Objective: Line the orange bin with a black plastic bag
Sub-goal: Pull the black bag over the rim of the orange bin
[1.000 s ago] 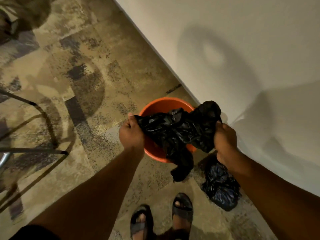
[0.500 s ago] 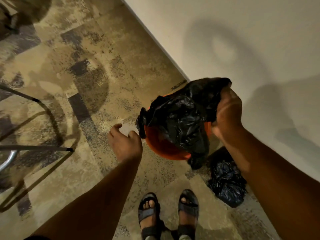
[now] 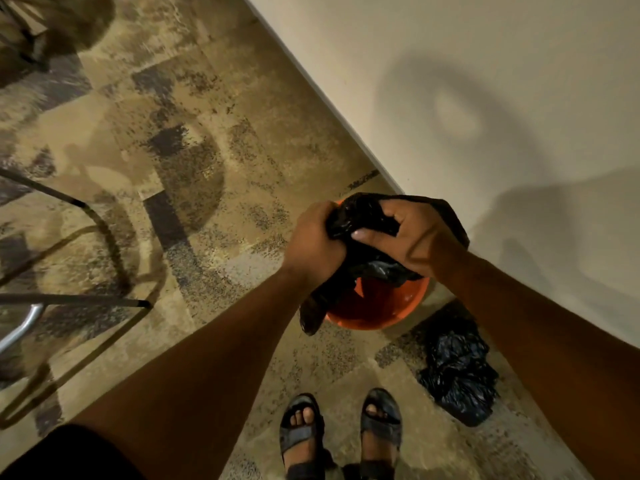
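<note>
An orange bin (image 3: pixel 377 308) stands on the carpet close to the white wall. Right above it a crumpled black plastic bag (image 3: pixel 363 220) is bunched between both hands. My left hand (image 3: pixel 317 242) grips the bag's left side. My right hand (image 3: pixel 412 233) is closed on its right side, thumb pressed into the plastic. A loose tail of the bag hangs over the bin's near left rim. The hands and the bag hide most of the bin's opening.
A second crumpled black bag (image 3: pixel 459 374) lies on the floor right of the bin, by the wall (image 3: pixel 485 98). My sandalled feet (image 3: pixel 341 431) stand just in front. Metal chair legs (image 3: pixel 69 299) reach in from the left over the patterned carpet.
My left hand, free half a second ago, has come back up and gripped the bag. Both hands have drawn close together above the bin, bunching the bag.
</note>
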Motion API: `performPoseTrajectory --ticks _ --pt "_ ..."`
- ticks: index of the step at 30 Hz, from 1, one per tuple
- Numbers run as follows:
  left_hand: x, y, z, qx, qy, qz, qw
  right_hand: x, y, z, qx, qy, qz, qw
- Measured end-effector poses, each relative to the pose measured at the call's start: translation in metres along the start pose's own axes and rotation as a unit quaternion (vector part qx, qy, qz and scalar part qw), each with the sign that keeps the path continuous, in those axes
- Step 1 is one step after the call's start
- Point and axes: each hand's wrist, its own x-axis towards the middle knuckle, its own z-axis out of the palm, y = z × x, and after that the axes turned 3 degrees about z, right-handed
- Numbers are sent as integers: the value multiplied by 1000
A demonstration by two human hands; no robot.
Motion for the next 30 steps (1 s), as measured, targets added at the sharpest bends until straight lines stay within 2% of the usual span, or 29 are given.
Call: performPoseTrajectory --ticks 2,3,4,6,8,9,10,11,12,13,14,15,16,17,20,22,24,26,28,29,30 --pt "-6 -7 2 85 -102 34 991 0 8 0 -86 12 -46 995" --pt "-9 -12 4 109 -118 27 987 -2 10 0 -115 27 -78 990" --pt "-13 -13 4 86 -101 21 991 -4 16 1 -132 43 -101 985" --pt "-16 -8 1 -54 21 -44 997 -14 23 7 -170 67 -116 976" --pt "-19 -5 -5 -150 196 -114 962 -28 38 17 -221 75 -68 970" --pt "-24 -8 -6 -147 255 -115 949 -36 47 22 -249 75 -34 965" --pt "-32 -13 -7 -121 258 -97 954 -43 55 27 -270 56 5 961" --pt "-41 -23 -6 -93 194 -71 974 -50 66 31 -289 28 31 957" --pt "-50 -37 -2 -40 72 -58 995 -56 71 32 -310 -26 78 947" --pt "-58 -50 2 44 -76 -55 995 -62 78 34 -325 -107 144 928" --pt "-66 -62 6 142 -213 -53 965 -67 81 36 -333 -167 218 902" --pt "-74 -70 9 226 -306 -67 922 -72 85 36 -329 -196 273 883" --pt "-79 -76 14 269 -346 -89 895 -76 90 36 -306 -199 309 878" --pt "-83 -78 16 267 -345 -121 892 -78 98 35 -262 -180 327 890" --pt "-84 -78 19 177 -272 -225 919 -76 116 33 -138 -126 387 903" --pt "-76 -72 18 109 -256 -278 920 -72 108 28 -51 -31 437 897" --pt "-67 -60 16 -14 -201 -306 930 -66 98 23 101 93 467 873" --pt "-52 -48 15 -204 -74 -313 925 -56 88 14 291 160 452 828" --pt "-37 -37 11 -333 55 -312 888 -48 76 6 413 140 411 801" --pt "-30 -31 9 -352 102 -307 878 -46 73 1 428 96 400 805" --pt "-24 -29 8 -335 134 -297 884 -45 71 -1 422 38 396 815"
